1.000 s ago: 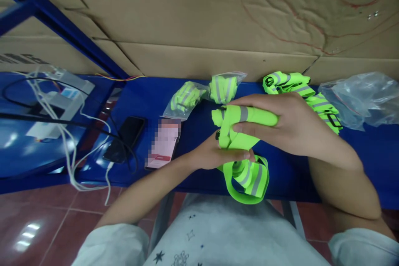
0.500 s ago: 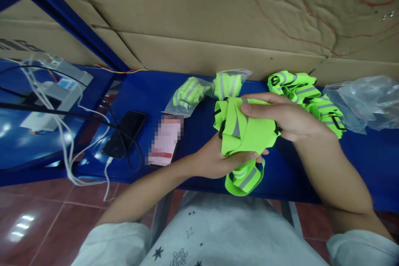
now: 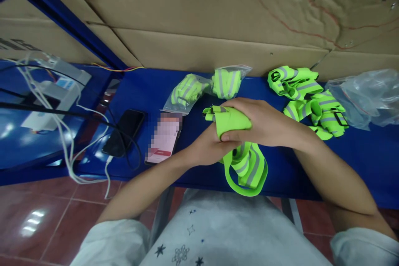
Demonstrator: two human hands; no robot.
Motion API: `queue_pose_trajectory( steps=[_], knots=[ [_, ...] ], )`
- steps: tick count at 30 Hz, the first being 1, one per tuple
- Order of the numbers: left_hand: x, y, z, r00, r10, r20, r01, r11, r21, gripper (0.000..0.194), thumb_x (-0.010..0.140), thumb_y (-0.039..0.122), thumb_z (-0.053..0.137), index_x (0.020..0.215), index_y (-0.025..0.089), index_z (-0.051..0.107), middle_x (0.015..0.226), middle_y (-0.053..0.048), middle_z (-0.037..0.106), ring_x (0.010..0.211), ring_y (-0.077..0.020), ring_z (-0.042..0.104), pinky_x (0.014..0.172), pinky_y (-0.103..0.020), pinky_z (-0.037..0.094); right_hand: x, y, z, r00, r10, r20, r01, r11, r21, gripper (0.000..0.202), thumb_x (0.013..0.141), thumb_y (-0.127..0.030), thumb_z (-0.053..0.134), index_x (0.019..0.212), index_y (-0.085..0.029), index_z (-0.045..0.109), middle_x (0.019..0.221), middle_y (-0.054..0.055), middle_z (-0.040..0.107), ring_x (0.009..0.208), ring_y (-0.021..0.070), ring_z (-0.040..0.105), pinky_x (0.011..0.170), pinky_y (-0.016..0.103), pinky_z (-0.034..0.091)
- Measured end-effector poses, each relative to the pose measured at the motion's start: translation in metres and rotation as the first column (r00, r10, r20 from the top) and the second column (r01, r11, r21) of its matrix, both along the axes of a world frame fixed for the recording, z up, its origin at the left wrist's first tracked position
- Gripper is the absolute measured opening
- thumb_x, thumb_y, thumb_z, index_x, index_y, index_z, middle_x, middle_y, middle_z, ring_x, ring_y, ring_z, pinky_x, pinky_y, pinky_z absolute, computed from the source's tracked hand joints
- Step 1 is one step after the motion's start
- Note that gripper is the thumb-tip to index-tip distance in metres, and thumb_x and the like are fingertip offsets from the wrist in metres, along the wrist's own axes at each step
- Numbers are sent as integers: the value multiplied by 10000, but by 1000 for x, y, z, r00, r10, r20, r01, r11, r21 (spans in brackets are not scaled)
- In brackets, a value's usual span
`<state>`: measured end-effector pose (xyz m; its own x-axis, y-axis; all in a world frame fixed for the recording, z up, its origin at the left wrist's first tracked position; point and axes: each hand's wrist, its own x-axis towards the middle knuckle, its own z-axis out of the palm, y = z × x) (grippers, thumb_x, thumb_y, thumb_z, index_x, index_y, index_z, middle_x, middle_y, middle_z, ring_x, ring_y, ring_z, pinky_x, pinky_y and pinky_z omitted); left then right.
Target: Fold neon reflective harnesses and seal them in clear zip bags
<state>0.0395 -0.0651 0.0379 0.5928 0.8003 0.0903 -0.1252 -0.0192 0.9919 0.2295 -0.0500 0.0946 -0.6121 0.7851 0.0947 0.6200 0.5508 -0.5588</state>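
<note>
A neon-yellow reflective strap (image 3: 233, 122) with grey stripes is bunched between my two hands above the blue table. My left hand (image 3: 209, 145) grips the bundle from below, its fingers mostly hidden. Over the top wraps my right hand (image 3: 260, 122), closed around the folded part with its thumb along the lower side. A loose looped section of the strap (image 3: 254, 170) hangs beneath both hands near the table's front edge. More loose reflective straps (image 3: 296, 83) lie in a pile beyond my right hand.
Two clear bags of folded straps (image 3: 226, 83) lie at the back. A phone with a lit screen (image 3: 164, 137), a dark phone (image 3: 124, 133), and a white power strip (image 3: 59, 95) with cables are left. Empty plastic bags (image 3: 370, 99) lie right. Cardboard (image 3: 193, 12) lines the back.
My right hand has moved left and closed over the strap bundle, which is now more tightly folded. The hanging loop below has grown larger and shows more of its striped side.
</note>
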Motion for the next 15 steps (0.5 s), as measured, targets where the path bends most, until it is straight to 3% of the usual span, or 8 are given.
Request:
queue_pose_trajectory(
  steps=[2, 5, 7, 9, 12, 15],
  knots=[
    [2, 1, -1, 999, 6, 34, 2, 975, -223, 336, 744, 256, 868, 1031, 161, 722, 1033, -60, 763, 1020, -245, 713, 938, -370, 564, -3, 3, -6, 999, -37, 25, 37, 999, 11, 484, 897, -555, 733, 1224, -199, 718, 1195, 83, 754, 1057, 271, 722, 860, 342, 520],
    [4, 3, -1, 988, 3, 156, 83, 837, -542, 382, 637, 218, 928, 961, 157, 735, 880, -25, 758, 836, -204, 724, 824, -329, 573, -3, 5, -8, 996, -91, 11, 90, 995, 45, 386, 917, -490, 729, 1189, -216, 737, 1140, 54, 773, 1014, 238, 735, 806, 295, 494],
    [3, 4, -2, 975, -7, 224, 158, 730, -665, 354, 611, 205, 923, 919, 149, 758, 828, -31, 765, 759, -195, 726, 782, -316, 581, -2, 4, -5, 990, -138, -35, 140, 987, 75, 365, 909, -493, 750, 1145, -213, 750, 1066, 39, 785, 940, 216, 741, 761, 275, 478],
    [4, 4, -4, 953, -36, 301, 247, 669, -701, 302, 620, 226, 909, 883, 150, 782, 828, -49, 784, 756, -204, 740, 784, -317, 592, -2, 2, -3, 972, -217, -86, 226, 968, 112, 379, 900, -517, 764, 1107, -201, 757, 981, 35, 786, 836, 201, 736, 714, 271, 466],
    [7, 1, -9, 907, -135, 399, 377, 685, -624, 334, 655, 238, 892, 971, 167, 812, 967, -70, 815, 900, -236, 767, 861, -327, 596, -5, 1, -2, 922, -349, -164, 379, 900, 216, 411, 910, -523, 754, 1149, -189, 743, 959, 45, 781, 810, 209, 737, 727, 288, 494],
    [12, -3, -14, 907, -186, 379, 375, 767, -520, 434, 696, 219, 891, 1120, 188, 803, 1156, -87, 802, 1088, -266, 748, 965, -354, 576, -9, 0, -3, 896, -389, -215, 440, 844, 307, 449, 910, -553, 743, 1186, -199, 737, 1016, 54, 780, 863, 229, 745, 788, 314, 531]
  ],
)
